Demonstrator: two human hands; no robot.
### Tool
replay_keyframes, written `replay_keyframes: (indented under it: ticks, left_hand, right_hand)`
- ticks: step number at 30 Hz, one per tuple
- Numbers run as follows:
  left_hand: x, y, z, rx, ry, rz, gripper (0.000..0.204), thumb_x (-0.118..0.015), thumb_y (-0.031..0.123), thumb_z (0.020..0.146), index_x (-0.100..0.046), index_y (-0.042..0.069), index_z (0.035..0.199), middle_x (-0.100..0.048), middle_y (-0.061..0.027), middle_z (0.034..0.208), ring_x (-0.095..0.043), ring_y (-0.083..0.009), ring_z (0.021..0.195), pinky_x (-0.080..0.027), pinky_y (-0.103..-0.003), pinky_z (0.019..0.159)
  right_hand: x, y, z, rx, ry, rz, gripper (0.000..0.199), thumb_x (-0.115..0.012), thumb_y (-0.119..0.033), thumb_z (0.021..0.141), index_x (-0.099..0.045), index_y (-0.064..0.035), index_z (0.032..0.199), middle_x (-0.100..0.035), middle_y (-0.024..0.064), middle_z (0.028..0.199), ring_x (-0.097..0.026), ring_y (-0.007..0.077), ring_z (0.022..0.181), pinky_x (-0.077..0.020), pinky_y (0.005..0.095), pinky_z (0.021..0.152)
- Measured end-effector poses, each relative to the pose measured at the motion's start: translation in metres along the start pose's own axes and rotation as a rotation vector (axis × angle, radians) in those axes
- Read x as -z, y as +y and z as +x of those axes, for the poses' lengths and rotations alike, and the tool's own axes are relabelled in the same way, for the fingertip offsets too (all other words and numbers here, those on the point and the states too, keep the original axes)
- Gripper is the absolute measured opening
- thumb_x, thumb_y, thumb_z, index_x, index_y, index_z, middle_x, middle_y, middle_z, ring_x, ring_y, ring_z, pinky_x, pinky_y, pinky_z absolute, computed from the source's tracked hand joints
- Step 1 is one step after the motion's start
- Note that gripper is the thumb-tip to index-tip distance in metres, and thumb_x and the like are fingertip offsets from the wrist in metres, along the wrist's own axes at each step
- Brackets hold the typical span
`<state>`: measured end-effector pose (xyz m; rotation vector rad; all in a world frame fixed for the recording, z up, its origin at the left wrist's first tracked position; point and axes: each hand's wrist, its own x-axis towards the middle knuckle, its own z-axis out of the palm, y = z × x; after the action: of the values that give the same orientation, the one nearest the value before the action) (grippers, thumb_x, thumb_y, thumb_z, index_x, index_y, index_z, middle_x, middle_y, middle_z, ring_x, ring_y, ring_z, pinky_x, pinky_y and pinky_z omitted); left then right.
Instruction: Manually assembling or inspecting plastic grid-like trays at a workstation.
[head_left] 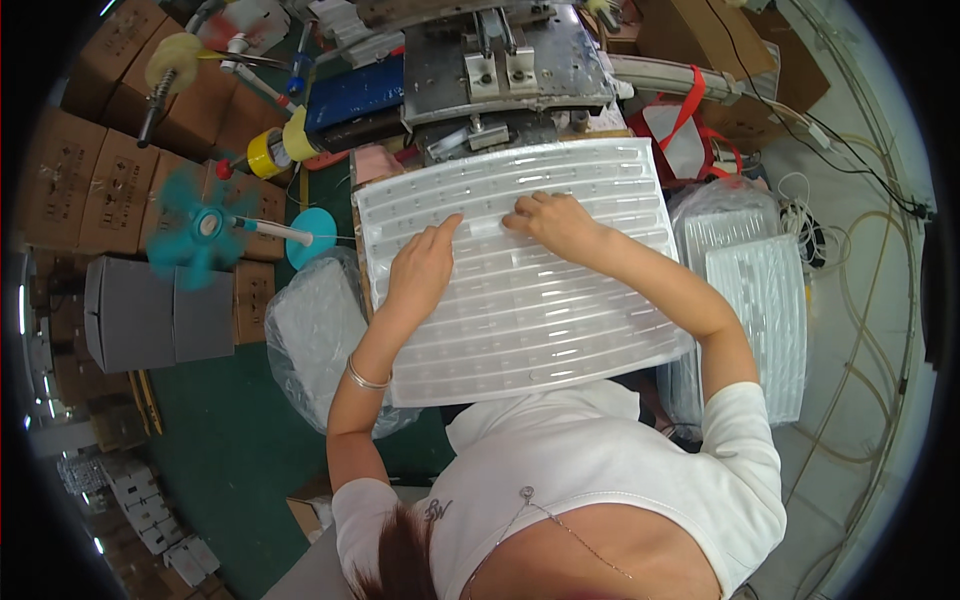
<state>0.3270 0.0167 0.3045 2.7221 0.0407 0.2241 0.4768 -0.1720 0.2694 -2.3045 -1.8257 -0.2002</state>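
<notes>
Head view: we see the left hand (422, 268) resting on a clear ribbed plastic tray (520, 300), index finger extended, its grip holding nothing. The right hand (556, 222) presses fingertips curled onto the tray's upper middle, below a metal press (505, 65).

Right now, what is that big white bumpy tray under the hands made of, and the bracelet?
The tray looks like thin moulded plastic, milky and see-through: light glints off its rows of little pockets. The bracelet on the left wrist looks like shiny silver metal, though it could be a coated bangle. Both hands, left and right, rest on the tray.
</notes>
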Motion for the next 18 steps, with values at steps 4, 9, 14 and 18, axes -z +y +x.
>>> replay_keyframes:
  ticks: [4, 9, 14, 18]
  left_hand:
    - [-0.002, -0.003, 0.002, 0.169, 0.052, -0.242, 0.036, -0.057, 0.003, 0.082, -0.046, 0.004, 0.116, -0.060, -0.0151, 0.097, -0.058, -0.0352, 0.088, -0.047, -0.041, 0.074]
    - [-0.012, 0.013, 0.024, -0.065, 0.094, -0.200, 0.034, -0.064, 0.004, 0.076, -0.049, 0.004, 0.107, -0.059, -0.0139, 0.088, -0.057, -0.0325, 0.088, -0.047, -0.039, 0.074]
    - [-0.033, 0.021, 0.043, -0.200, 0.074, -0.186, 0.028, -0.068, 0.008, 0.071, -0.055, 0.006, 0.096, -0.057, -0.0099, 0.089, -0.055, -0.0295, 0.087, -0.045, -0.038, 0.073]
    - [-0.042, 0.002, 0.043, -0.155, 0.025, -0.032, 0.029, -0.070, 0.011, 0.071, -0.061, 0.010, 0.098, -0.057, -0.0064, 0.097, -0.053, -0.0271, 0.089, -0.042, -0.038, 0.075]
  right_hand:
    - [0.005, 0.001, -0.003, -0.072, 0.065, 0.232, 0.019, -0.060, -0.006, 0.073, -0.059, -0.0110, 0.091, -0.055, 0.0059, 0.084, -0.060, 0.0233, 0.081, -0.0518, 0.0332, 0.066]
    - [0.040, -0.005, -0.003, -0.329, 0.132, 0.658, 0.022, -0.063, -0.006, 0.074, -0.057, -0.0071, 0.095, -0.055, 0.0067, 0.090, -0.061, 0.0221, 0.082, -0.0510, 0.0304, 0.069]
    - [0.055, 0.013, -0.009, -0.567, 0.314, 0.968, 0.020, -0.062, -0.010, 0.081, -0.054, -0.0039, 0.097, -0.057, 0.0042, 0.096, -0.058, 0.0122, 0.083, -0.0472, 0.0249, 0.068]
    - [0.063, 0.032, -0.017, -0.609, 0.295, 1.014, 0.015, -0.056, -0.013, 0.089, -0.055, -0.0036, 0.100, -0.059, 0.0032, 0.102, -0.057, 0.0090, 0.086, -0.0461, 0.0230, 0.068]
